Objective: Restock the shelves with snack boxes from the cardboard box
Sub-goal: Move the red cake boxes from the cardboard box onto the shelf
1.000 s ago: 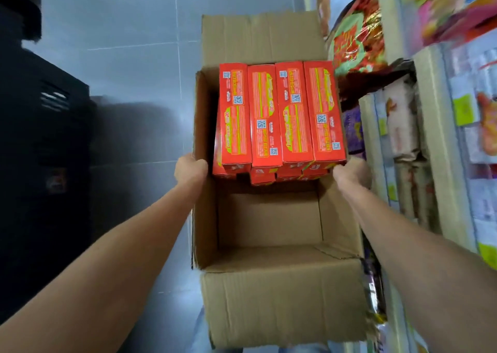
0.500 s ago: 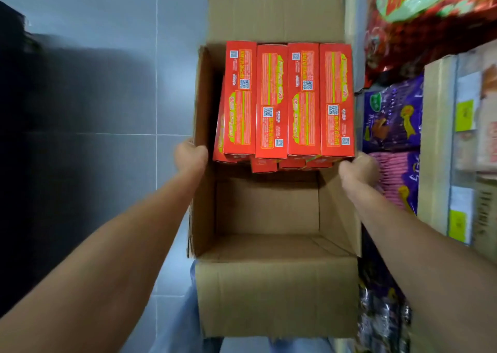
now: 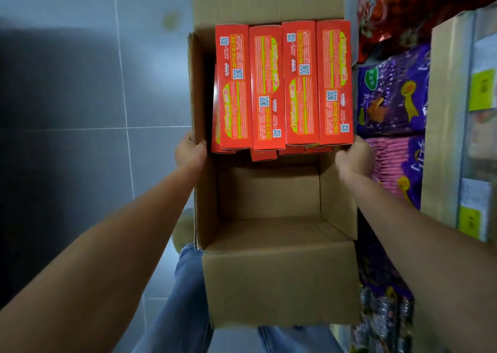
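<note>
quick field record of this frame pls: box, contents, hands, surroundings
container: cardboard box, flaps open
contents: red snack boxes, four across on top in the far half, more underneath; near half bare
left hand: grips the box's left wall
right hand: grips the box's right wall
right side: shelf stocked with purple packets
below: grey tiled floor

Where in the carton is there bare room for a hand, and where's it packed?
The near half of the brown cardboard box is bare, bordered by the red snack boxes, both side walls and the near flap. The far half is packed. The left hand and right hand grip those walls.
</note>
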The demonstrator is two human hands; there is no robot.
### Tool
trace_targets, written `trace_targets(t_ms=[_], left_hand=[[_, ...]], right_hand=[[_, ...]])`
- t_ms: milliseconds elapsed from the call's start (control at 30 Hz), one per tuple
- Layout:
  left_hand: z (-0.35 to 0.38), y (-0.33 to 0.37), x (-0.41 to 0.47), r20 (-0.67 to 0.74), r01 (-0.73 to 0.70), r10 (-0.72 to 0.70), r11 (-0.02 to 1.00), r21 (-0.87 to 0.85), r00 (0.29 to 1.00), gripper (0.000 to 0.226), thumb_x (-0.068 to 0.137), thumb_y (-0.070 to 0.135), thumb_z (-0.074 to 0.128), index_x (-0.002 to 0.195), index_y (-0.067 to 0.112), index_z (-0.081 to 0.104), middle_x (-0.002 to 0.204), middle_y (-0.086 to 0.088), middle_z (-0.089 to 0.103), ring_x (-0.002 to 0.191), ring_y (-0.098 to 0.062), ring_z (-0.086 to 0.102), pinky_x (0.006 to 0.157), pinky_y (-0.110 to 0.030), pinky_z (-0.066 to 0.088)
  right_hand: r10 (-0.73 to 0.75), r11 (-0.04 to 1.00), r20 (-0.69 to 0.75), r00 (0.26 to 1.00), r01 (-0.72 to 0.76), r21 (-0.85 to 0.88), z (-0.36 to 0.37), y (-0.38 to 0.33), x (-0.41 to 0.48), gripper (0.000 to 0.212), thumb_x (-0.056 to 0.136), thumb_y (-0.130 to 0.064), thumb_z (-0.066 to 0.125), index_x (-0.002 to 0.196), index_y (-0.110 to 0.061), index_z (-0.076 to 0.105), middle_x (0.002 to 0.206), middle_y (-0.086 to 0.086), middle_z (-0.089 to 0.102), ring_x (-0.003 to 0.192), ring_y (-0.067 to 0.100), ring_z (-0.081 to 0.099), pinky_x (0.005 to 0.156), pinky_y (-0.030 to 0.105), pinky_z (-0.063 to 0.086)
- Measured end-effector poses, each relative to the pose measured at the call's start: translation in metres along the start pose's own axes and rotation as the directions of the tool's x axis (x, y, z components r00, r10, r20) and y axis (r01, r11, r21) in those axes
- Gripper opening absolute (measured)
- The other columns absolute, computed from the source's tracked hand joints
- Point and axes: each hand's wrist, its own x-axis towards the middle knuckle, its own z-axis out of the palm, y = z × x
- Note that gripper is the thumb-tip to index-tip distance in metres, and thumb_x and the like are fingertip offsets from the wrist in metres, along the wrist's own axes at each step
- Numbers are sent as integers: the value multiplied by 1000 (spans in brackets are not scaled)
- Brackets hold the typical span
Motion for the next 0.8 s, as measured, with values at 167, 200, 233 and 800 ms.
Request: trace_targets(t_ms=[167,200,233,800], left_hand=[[-7,10,-13,146,24,-41,993,116,988,38,88,5,51,126,12,49,121,-12,60,110,-30,58,96,-44,49],[-10,14,-17,169,24,-49,989,146,984,43,86,4,52,128,12,46,123,-12,59,113,-30,56,97,-43,48],[-16,20,-24,182,23,-54,985,172,982,47,85,2,52,131,11,44,124,-12,58,115,-31,55,98,-42,47],[-50,113,-49,254,-326,276,927,185,927,47,90,21,55,133,11,38,131,-4,49,119,-17,50,95,-25,41]], right_hand=[[-55,986,55,997,63,-157,-5,4,-19,18,88,-4,54,106,-5,58,102,14,65,96,32,62,74,34,48],[-44,987,77,996,55,-154,-6,5,-24,19,89,-5,54,108,-6,56,102,13,64,96,31,62,72,33,46],[-17,991,92,996,29,-130,-12,3,-32,22,90,-5,53,112,-8,54,104,13,63,96,32,62,70,33,45],[197,867,461,865,-373,330,-14,-109,-139,15,94,-24,50,94,-11,57,87,2,60,76,19,57,60,25,44]])
